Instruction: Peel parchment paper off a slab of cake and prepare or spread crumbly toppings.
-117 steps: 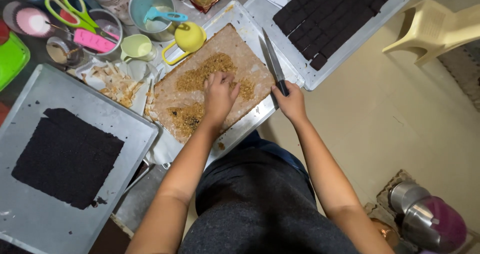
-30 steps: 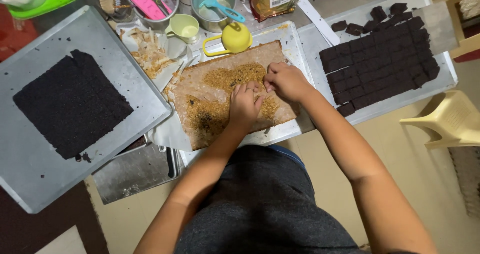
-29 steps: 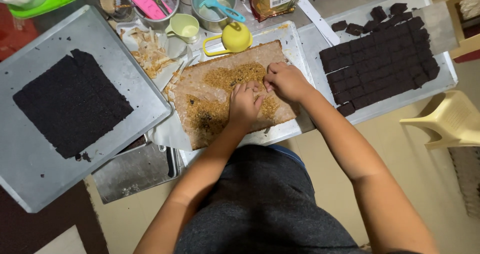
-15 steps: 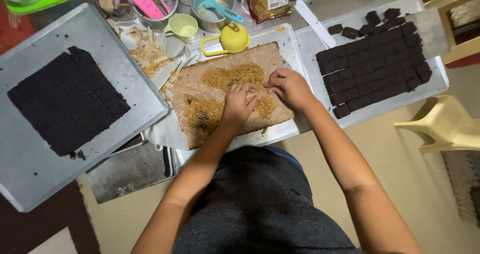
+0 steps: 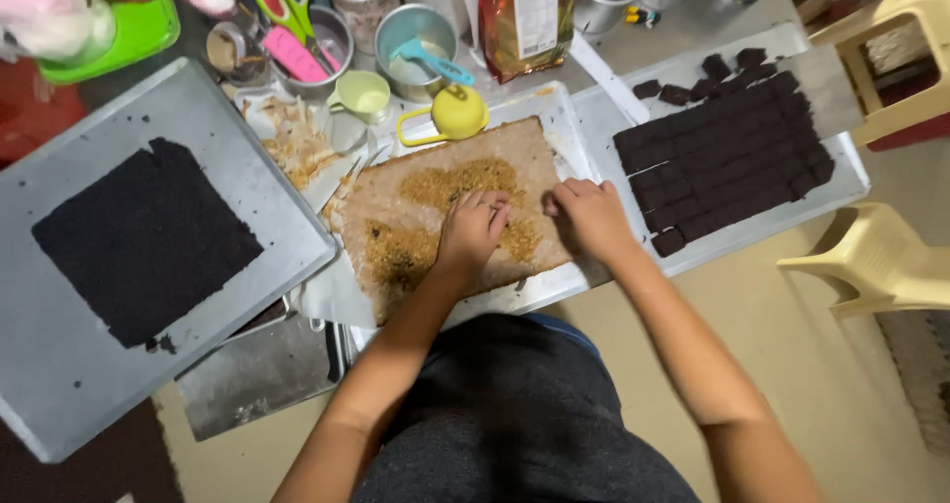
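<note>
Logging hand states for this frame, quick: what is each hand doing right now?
Left hand: fingers curled, pressing on the crumb topping of the brown slab; holds nothing visible.
Right hand: loosely closed at the slab's right edge; any hold cannot be told.

The person wears a dark grey top, with bare forearms.

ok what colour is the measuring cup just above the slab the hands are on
Yellow: the measuring cup shows best in the head view.
</note>
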